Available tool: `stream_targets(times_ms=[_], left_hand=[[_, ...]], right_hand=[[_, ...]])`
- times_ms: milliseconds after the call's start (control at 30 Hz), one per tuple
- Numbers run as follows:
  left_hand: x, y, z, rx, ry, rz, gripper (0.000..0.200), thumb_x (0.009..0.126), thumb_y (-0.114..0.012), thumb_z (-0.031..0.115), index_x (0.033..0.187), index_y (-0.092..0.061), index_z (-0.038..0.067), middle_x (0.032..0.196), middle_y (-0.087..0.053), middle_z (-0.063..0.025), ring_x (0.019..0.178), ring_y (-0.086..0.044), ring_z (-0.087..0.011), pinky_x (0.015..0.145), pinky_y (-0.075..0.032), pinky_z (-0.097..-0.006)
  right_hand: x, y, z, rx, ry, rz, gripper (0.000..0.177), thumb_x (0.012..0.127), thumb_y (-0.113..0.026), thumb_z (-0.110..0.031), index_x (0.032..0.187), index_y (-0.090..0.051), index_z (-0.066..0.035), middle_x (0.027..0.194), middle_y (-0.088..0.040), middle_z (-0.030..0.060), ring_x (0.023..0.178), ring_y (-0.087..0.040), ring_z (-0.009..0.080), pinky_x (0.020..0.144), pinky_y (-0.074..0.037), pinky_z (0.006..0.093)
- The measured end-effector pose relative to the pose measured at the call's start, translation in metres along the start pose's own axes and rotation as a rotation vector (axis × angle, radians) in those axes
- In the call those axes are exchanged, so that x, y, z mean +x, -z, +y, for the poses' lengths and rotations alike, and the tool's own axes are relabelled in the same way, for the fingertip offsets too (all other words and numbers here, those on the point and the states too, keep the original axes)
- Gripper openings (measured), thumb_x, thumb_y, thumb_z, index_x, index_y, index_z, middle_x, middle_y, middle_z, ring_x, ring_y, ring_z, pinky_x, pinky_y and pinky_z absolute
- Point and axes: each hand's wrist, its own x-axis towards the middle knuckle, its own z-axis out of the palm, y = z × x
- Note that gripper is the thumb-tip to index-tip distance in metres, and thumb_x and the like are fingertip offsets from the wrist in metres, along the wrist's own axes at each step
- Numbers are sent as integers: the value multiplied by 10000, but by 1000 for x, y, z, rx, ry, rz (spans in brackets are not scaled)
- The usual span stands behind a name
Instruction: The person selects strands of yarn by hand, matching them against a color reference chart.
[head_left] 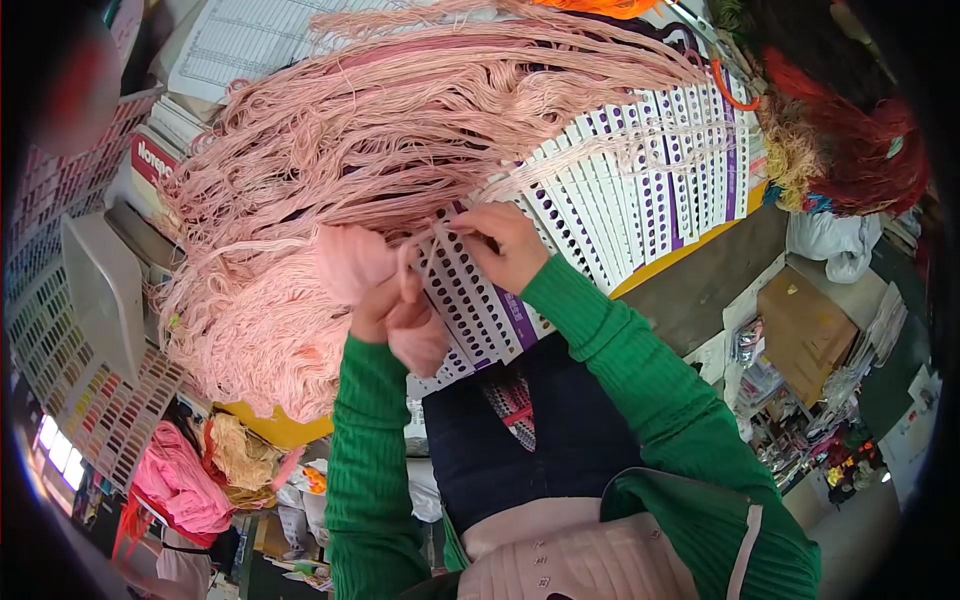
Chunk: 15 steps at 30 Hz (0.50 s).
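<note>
My left hand (378, 310) is closed around a bundle of pale pink thread (355, 264), which bulges out above and below my fingers and is smeared by motion. My right hand (508, 243) is closed in a pinch at the upper part of a white-and-purple punched card (470, 305). A pink strand runs between my two hands over this card; its end at my right fingertips is hard to make out. More punched cards (640, 180) fan out to the right, with light pink threads laid across them. Long pink threads (400, 120) spread over the table behind my hands.
Orange-handled scissors (733, 88) lie at the far right of the cards. Dark red yarn (875, 150) is heaped beyond them. Printed sheets (235, 50) lie at the back left. A white plastic tray (105, 290) and colour charts (110, 410) stand left; bright pink yarn (180, 480) hangs below.
</note>
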Motion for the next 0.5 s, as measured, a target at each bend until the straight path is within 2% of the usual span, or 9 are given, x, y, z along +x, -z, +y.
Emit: stream_targets(times_ms=[67,133,233,267,300,367,400,433,500], left_hand=[[24,-18,-6,372,7,380,226,813,-385,175,969,-454,27,558,-434,9,385,-359,-75,412,-311,-179],[42,-12,-13,827,113,475,216,773,-485,164,933,-493,20,603,-475,-16,458,-434,-96,467,-371,-210],[24,-19,3,1049,-23,667,197,740,-555,152,875,-534,9,751,-544,-42,678,-496,-103,584,-409,-221],[7,-7,7,735,-138,715,243,731,-575,192,877,-541,1,803,-551,-31,724,-503,-100,614,-409,-217],[-20,5,25,812,-63,704,272,754,-544,227,899,-536,-3,820,-551,-42,736,-509,-118,637,-415,-230],[-101,44,68,505,43,554,296,807,-438,251,993,-483,25,716,-533,-78,575,-491,-142,536,-415,-255],[-126,25,81,720,-74,756,306,817,-401,296,965,-477,39,569,-476,-50,448,-432,-144,455,-381,-247],[-157,31,99,517,-238,798,317,808,-405,344,881,-490,48,477,-401,-15,390,-391,-128,403,-347,-228],[-187,-3,127,690,-455,811,291,795,-416,312,893,-493,49,551,-421,19,475,-411,-92,447,-338,-202]], right_hand=[[1,1,-1,91,-39,12,196,638,-540,24,826,-556,-28,775,-535,94,743,-508,239,672,-402,297],[4,2,-1,379,-217,15,181,652,-510,50,809,-562,-23,765,-556,105,732,-527,235,672,-416,290],[8,-7,-4,-92,-12,-3,301,586,-608,-103,873,-540,-46,795,-501,85,761,-485,243,662,-386,329],[7,-12,-7,-182,-83,-17,388,540,-637,-181,891,-514,-71,795,-455,71,776,-458,249,663,-357,348],[8,-13,-9,-181,-86,-6,388,540,-637,-181,891,-514,-71,795,-455,71,776,-458,249,663,-357,348],[10,-16,-12,-265,-173,-75,371,552,-613,-164,895,-492,-91,831,-436,81,816,-449,242,666,-327,359],[9,-20,-12,-180,-260,-71,342,541,-610,-157,857,-491,-110,830,-434,67,836,-434,232,680,-297,348],[9,-22,-11,-176,-252,-57,342,541,-610,-157,857,-491,-110,830,-434,67,836,-434,232,680,-297,348],[10,-23,-10,-305,-150,18,350,520,-637,-174,833,-489,-120,806,-431,57,823,-438,234,655,-321,351]])
